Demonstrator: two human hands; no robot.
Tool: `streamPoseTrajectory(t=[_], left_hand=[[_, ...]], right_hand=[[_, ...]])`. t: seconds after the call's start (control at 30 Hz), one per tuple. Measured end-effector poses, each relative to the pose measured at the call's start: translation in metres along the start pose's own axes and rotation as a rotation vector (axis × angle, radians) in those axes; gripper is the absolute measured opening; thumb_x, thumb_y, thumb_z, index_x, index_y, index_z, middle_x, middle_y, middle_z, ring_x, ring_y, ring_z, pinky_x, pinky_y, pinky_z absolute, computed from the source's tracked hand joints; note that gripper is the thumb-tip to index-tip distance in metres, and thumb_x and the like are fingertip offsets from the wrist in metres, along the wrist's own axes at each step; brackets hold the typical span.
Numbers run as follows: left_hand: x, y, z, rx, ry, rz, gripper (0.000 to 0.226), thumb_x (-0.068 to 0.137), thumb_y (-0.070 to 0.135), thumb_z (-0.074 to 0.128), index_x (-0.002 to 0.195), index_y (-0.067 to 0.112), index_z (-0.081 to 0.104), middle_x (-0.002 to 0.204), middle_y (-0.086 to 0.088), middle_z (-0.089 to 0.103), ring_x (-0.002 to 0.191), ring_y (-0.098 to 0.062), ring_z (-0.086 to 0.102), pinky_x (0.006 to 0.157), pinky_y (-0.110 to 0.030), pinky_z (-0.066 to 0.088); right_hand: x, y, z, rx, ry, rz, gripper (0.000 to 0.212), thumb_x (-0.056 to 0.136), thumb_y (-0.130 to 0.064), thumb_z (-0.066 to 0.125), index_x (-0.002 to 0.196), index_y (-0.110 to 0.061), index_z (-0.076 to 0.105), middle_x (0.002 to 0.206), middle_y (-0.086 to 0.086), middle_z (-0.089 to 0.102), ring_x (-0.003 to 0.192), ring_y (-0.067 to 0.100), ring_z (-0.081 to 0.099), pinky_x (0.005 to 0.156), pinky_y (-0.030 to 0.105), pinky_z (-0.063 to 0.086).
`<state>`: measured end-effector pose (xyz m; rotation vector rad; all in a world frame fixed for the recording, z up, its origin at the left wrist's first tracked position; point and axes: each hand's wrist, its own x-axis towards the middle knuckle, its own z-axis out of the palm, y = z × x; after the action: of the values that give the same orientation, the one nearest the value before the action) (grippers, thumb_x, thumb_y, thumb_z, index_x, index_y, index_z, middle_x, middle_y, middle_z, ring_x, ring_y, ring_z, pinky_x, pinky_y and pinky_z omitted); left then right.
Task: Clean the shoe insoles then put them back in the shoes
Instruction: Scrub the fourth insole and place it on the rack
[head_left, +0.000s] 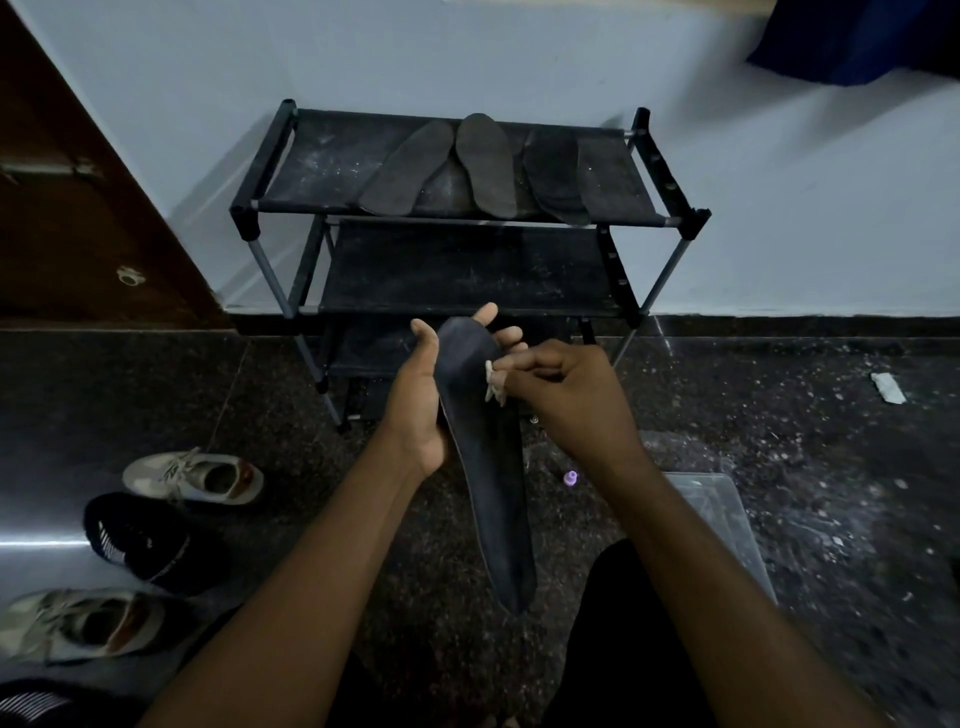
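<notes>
From the head camera, the left hand (421, 395) holds a dark insole (493, 493) up in front of the body. Its thumb lies on the left edge and its fingers curl round from behind near the toe end. The heel end hangs down towards the lap. Held this way, the upper face is turned to the person and braced against rubbing. The right hand (566, 389) has its fingertips pinched together on a small pale cloth (493, 384) and presses it to the right edge of the insole, so the wiping step seems to be in hand.

Four more insoles (485, 161) lie side by side on the top shelf of the shoe rack (275, 202), towards its middle and right end, probably set out for cleaning or drying.

On the floor near the left edge stand a grey sneaker (197, 475), a black shoe (140, 535) and a second grey sneaker (78, 623), mouths upward. Whether any of them holds an insole cannot be told. Near the right forearm sits a clear plastic box (727, 519); its contents are too dim to make out.
</notes>
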<state>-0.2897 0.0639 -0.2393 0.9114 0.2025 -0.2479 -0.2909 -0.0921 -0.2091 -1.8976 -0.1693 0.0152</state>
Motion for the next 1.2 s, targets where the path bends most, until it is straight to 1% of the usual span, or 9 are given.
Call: streamPoseTrajectory(t=[0.17,0.33,0.47,0.6,0.77,0.83,0.97,1.07,1.2], left_hand=[[0.007,0.003,-0.007,-0.088,0.027,0.01,0.075,0.105,0.064,0.017,0.15,0.013,0.049,0.144,-0.018,0.06,0.139,-0.033,0.053,0.12,-0.057,0.033],[0.008,0.004,-0.007,-0.138,0.034,0.005,0.081,0.103,0.069,0.015,0.148,0.012,0.051,0.136,-0.017,0.065,0.137,-0.033,0.055,0.116,-0.054,0.039],[0.006,0.002,-0.004,-0.011,0.01,-0.005,0.081,0.102,0.07,0.02,0.144,0.01,0.055,0.134,-0.02,0.066,0.129,-0.035,0.061,0.112,-0.052,0.045],[0.003,-0.001,0.001,0.113,-0.003,0.005,0.065,0.106,0.056,0.036,0.142,0.006,0.057,0.137,-0.016,0.065,0.13,-0.029,0.061,0.115,-0.046,0.043],[0.007,-0.012,0.001,0.33,0.012,0.02,0.031,0.103,0.019,0.058,0.126,0.003,0.069,0.122,-0.014,0.073,0.119,-0.028,0.068,0.107,-0.045,0.05],[0.009,-0.018,-0.002,0.402,0.041,0.034,0.024,0.099,0.007,0.062,0.121,0.003,0.071,0.117,-0.013,0.076,0.114,-0.026,0.07,0.101,-0.042,0.054],[0.012,-0.029,-0.005,0.458,0.088,0.002,0.019,0.096,0.004,0.067,0.113,0.007,0.075,0.109,-0.011,0.078,0.106,-0.028,0.074,0.086,-0.04,0.061],[0.018,-0.039,-0.005,0.428,0.119,-0.023,0.019,0.094,0.004,0.068,0.112,0.006,0.075,0.107,-0.01,0.079,0.103,-0.024,0.075,0.077,-0.034,0.062],[0.029,-0.056,-0.001,0.398,0.166,-0.043,0.018,0.094,0.002,0.069,0.11,0.005,0.075,0.105,-0.011,0.079,0.099,-0.024,0.076,0.075,-0.033,0.061]], right_hand=[[0.0,0.006,0.002,0.075,-0.029,0.024,0.006,0.084,-0.014,0.079,0.09,-0.015,0.081,0.09,-0.002,0.075,0.084,0.016,0.074,0.083,0.048,0.06],[0.0,0.009,0.004,0.087,-0.042,0.009,0.005,0.085,-0.01,0.079,0.089,-0.011,0.081,0.087,-0.001,0.074,0.08,0.014,0.073,0.076,0.036,0.06],[0.003,0.015,0.003,0.092,0.027,0.029,0.004,0.085,-0.013,0.079,0.087,-0.015,0.081,0.087,-0.002,0.074,0.081,0.015,0.073,0.076,0.04,0.061],[0.01,0.021,-0.004,0.096,0.122,0.039,0.003,0.085,-0.016,0.079,0.087,-0.016,0.081,0.09,-0.003,0.076,0.083,0.012,0.073,0.079,0.038,0.061],[0.017,0.029,-0.015,0.089,0.206,0.037,0.006,0.086,-0.016,0.078,0.091,-0.015,0.081,0.09,-0.002,0.076,0.082,0.012,0.074,0.08,0.039,0.062],[0.019,0.032,-0.018,0.062,0.214,0.041,0.007,0.086,-0.017,0.077,0.092,-0.015,0.081,0.091,-0.005,0.075,0.083,0.01,0.073,0.081,0.04,0.062],[0.023,0.038,-0.028,0.066,0.196,0.058,0.006,0.087,-0.021,0.077,0.09,-0.018,0.081,0.09,-0.005,0.076,0.085,0.01,0.073,0.082,0.042,0.062],[0.026,0.047,-0.033,0.098,0.166,0.094,0.006,0.088,-0.02,0.076,0.09,-0.018,0.081,0.089,-0.002,0.077,0.083,0.013,0.074,0.077,0.043,0.063],[0.029,0.065,-0.043,0.128,0.179,0.154,0.005,0.088,-0.021,0.077,0.09,-0.02,0.081,0.087,-0.001,0.077,0.078,0.017,0.075,0.067,0.037,0.063]])
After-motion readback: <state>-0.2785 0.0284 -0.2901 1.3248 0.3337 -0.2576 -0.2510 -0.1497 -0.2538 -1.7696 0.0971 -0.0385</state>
